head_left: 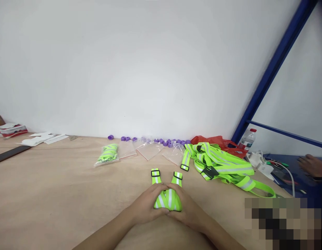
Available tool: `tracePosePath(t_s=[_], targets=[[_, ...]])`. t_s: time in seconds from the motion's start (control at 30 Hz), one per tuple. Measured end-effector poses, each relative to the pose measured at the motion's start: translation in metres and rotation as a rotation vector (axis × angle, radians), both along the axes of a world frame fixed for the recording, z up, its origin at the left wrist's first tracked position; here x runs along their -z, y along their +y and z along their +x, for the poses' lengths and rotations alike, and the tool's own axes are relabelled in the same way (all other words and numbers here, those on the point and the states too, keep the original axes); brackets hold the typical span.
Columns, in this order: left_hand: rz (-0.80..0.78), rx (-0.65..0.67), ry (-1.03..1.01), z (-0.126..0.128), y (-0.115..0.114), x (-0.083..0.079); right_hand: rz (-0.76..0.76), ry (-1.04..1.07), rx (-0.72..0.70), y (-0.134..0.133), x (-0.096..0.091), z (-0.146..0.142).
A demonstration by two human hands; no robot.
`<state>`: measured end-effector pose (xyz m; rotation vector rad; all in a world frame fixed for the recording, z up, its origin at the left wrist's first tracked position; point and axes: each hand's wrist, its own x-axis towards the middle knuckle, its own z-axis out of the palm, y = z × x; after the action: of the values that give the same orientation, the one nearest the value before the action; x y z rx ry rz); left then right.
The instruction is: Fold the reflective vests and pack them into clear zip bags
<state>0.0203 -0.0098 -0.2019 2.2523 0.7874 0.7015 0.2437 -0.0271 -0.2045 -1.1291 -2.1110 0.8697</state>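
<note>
Both my left hand (150,205) and my right hand (185,206) are wrapped round a folded bundle of neon-green reflective strap (168,200), just above or on the table at the front. Silver stripes run along the strap. Two strap ends with black slide buckles stick out beyond my fingers, away from me. Farther back lies a clear zip bag (107,155) with a similar green bundle in it. Flat clear zip bags (150,150) lie to the right of it. At the right is a loose heap of green reflective straps (223,163) with black buckles.
Small purple caps (165,142) line the wall. A red plastic bag (218,141) and a bottle (247,139) stand behind the strap heap. White papers (43,139) lie at the left. Another person's hand (313,166) rests on a blue surface at the right, beyond a blue frame (275,62).
</note>
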Motion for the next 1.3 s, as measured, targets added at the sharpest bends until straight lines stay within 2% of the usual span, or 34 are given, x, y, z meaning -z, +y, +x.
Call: tracePosePath(t_s=[0.4,0.63,0.83,1.03,1.17,1.3], targets=[[-0.202,-0.092,-0.112,-0.004,-0.001,-0.004,-0.013,-0.037,0.041,0.003,0.001,0.002],[0.009,0.056,0.063,-0.018,0.006,-0.009,-0.016,0.000,0.079,0.003,-0.008,0.005],[0.123,-0.011,0.209,-0.027,0.007,-0.013,-0.002,0.004,0.126,0.003,-0.004,0.010],[0.001,0.019,0.152,-0.021,0.004,0.000,-0.017,0.027,0.105,0.003,-0.005,0.009],[-0.080,-0.019,0.142,-0.021,0.006,0.006,-0.061,0.003,0.130,0.004,-0.006,0.011],[-0.070,-0.015,0.130,-0.019,0.005,0.006,-0.032,-0.003,0.126,0.004,-0.004,0.012]])
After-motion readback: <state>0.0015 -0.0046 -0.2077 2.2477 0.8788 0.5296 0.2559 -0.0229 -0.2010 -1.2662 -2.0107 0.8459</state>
